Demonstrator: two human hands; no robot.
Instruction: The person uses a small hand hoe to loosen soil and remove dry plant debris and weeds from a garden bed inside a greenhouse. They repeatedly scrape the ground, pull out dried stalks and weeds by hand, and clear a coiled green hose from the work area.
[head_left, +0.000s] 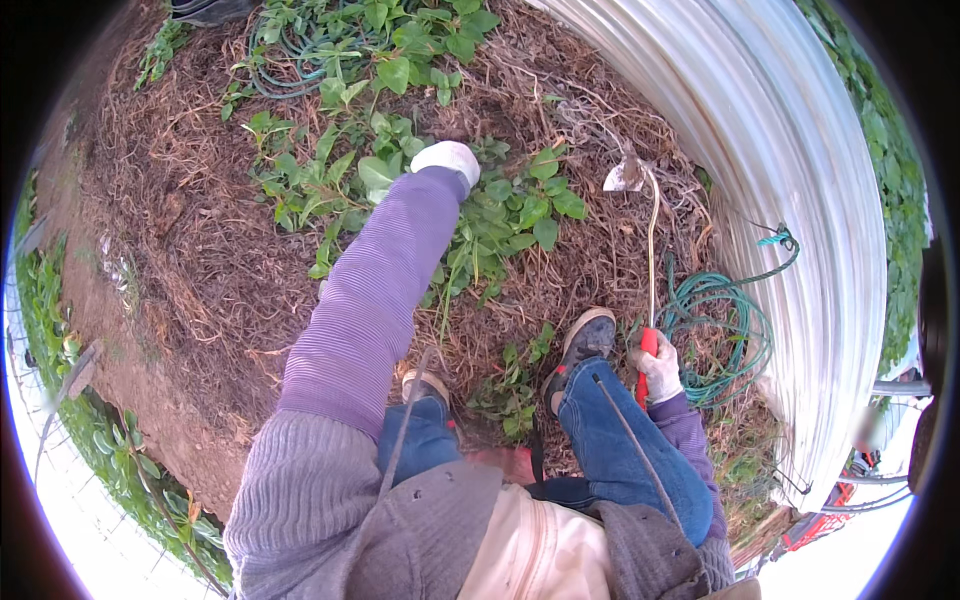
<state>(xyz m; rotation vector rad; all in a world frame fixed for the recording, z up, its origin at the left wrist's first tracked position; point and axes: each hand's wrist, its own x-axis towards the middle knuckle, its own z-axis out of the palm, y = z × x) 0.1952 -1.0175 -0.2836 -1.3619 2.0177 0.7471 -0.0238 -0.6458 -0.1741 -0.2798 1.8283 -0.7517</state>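
Note:
My left hand (447, 159), in a white glove, reaches into a patch of leafy green weeds (517, 206). Its fingers are hidden from view, so I cannot tell whether they grip any stems. By my right knee, my right hand (660, 369), also gloved, is closed around the red handle of a hand hoe (646, 341). The hoe's thin metal neck (652, 255) runs away from me and bends to a small blade (624, 176), which is over the dry brown plant litter (600, 247).
Coiled green rope (724, 330) lies to the right, tied to pale plastic sheeting (810, 247) that curves along that side. Another rope coil (281, 64) is half covered by leaves at the far left. Bare soil (161, 442) borders the litter on the left.

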